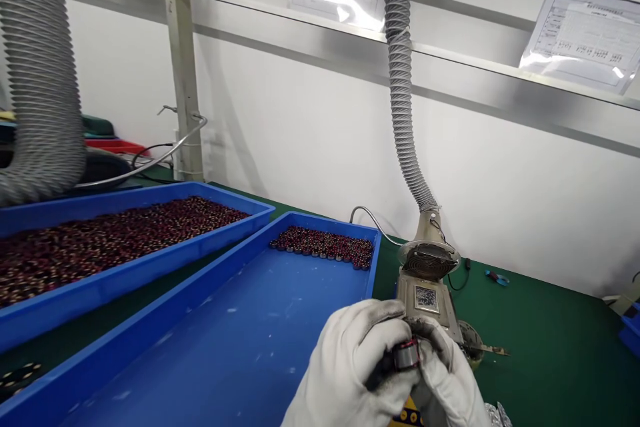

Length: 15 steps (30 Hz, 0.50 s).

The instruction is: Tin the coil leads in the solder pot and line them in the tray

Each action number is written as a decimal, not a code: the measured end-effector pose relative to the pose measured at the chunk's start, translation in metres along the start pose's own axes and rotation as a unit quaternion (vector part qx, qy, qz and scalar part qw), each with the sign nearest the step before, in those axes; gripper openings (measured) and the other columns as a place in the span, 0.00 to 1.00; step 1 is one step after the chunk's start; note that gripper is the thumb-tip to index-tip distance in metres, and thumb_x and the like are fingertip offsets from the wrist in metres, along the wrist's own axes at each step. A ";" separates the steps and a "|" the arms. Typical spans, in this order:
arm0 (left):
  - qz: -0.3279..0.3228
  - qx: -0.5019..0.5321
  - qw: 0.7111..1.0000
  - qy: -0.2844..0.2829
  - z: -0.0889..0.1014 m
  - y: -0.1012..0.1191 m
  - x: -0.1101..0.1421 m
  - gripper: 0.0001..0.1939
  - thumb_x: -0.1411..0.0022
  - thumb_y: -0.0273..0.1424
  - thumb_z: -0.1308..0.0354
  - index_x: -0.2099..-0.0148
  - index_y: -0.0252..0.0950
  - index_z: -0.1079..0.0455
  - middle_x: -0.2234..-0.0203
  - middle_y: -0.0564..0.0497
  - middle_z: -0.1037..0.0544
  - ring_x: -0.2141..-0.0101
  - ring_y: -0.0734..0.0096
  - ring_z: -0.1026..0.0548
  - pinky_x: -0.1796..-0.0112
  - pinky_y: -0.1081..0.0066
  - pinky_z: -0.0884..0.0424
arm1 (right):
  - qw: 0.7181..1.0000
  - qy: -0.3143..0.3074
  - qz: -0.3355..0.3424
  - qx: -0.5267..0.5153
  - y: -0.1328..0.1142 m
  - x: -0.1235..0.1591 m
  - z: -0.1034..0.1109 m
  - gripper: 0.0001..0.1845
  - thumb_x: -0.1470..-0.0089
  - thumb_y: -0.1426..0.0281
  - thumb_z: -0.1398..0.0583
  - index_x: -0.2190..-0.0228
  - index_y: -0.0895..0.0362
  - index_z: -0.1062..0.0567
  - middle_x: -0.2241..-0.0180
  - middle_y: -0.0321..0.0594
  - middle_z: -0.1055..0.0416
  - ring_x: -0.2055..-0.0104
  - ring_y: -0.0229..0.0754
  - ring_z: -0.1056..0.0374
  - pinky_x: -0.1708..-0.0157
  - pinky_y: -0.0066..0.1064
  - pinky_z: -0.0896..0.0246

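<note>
Both hands wear white gloves with dark smudges on the fingers and meet at the lower middle of the head view. Between the thumb and fingers of my left hand [353, 364] is a small motor stator [406, 354], a grey metal ring with dark red windings. My right hand [445, 370] is closed at the stator's right side, its fingertips touching the edge; any wire between them is too small to make out. Just beyond the hands stands a metal bench device [426, 300] with a framed dark panel on top.
A long blue tray [240, 320] holds rows of stators [325, 244] at its far end. Another blue tray [135, 267] is heaped with similar parts. A grey hose [400, 80] drops to a round hood [429, 257]. Blue-handled cutters [497, 278] lie on the green table [550, 347].
</note>
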<state>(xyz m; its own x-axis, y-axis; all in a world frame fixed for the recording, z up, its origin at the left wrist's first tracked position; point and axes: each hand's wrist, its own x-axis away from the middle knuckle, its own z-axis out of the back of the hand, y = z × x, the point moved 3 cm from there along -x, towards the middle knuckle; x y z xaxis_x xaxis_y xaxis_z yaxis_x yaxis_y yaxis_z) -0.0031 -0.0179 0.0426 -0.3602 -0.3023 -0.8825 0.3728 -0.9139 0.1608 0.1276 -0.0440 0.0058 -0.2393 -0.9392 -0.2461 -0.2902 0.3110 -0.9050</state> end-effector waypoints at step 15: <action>-0.032 -0.026 0.999 -0.032 0.000 0.004 0.006 0.09 0.45 0.25 0.50 0.60 0.38 0.36 0.64 0.51 0.24 0.62 0.67 0.28 0.65 0.65 0.30 | 0.996 0.021 0.078 0.022 0.006 -0.010 0.015 0.10 0.60 0.63 0.34 0.81 0.57 0.26 0.79 0.38 0.29 0.75 0.39 0.34 0.73 0.30 0.37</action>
<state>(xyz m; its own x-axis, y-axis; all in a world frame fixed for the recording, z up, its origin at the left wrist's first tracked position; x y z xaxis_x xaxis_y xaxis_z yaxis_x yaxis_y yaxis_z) -0.0039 -0.0229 0.0383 -0.4376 -0.2611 -0.8604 0.3908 -0.9171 0.0795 0.1422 -0.0345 -0.0020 -0.3178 -0.8727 -0.3707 -0.2056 0.4451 -0.8716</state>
